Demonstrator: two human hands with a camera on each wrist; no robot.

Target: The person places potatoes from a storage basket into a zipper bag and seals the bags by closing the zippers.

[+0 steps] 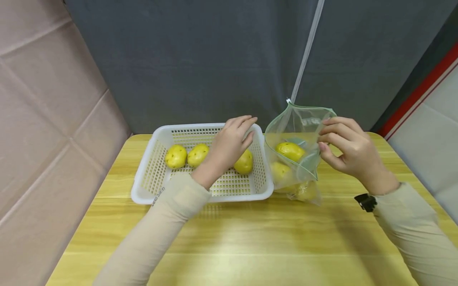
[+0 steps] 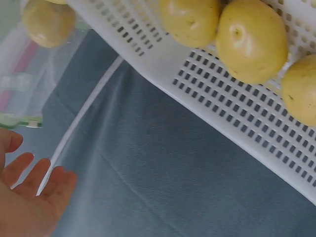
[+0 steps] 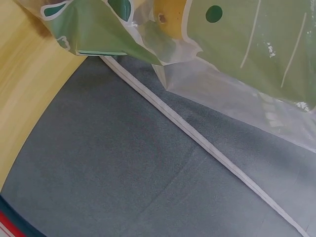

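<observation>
My left hand (image 1: pixel 232 137), fingers extended and apart, hovers over the right end of a white plastic basket (image 1: pixel 200 198) and holds nothing. Three yellow potatoes lie in the basket: a left one (image 1: pixel 176 156), a middle one (image 1: pixel 198 155) and a right one (image 1: pixel 243 162), the last partly behind the left wrist. Just right of the basket stands a clear zip bag (image 1: pixel 307 115) with a green-edged mouth, spread open. Several potatoes (image 1: pixel 290 151) are inside it. My right hand (image 1: pixel 347 147) pinches the bag's right edge between thumb and fingers. The right wrist view shows the bag's green-printed side (image 3: pixel 237 39).
Everything stands on a light wood table (image 1: pixel 232 246). A dark grey curtain (image 1: pixel 186 59) with a pale strip (image 1: pixel 307 51) rises behind the table's far edge. Pinkish panels (image 1: pixel 46 119) flank the left side, and a white panel with a red band (image 1: pixel 422 93) is at the right.
</observation>
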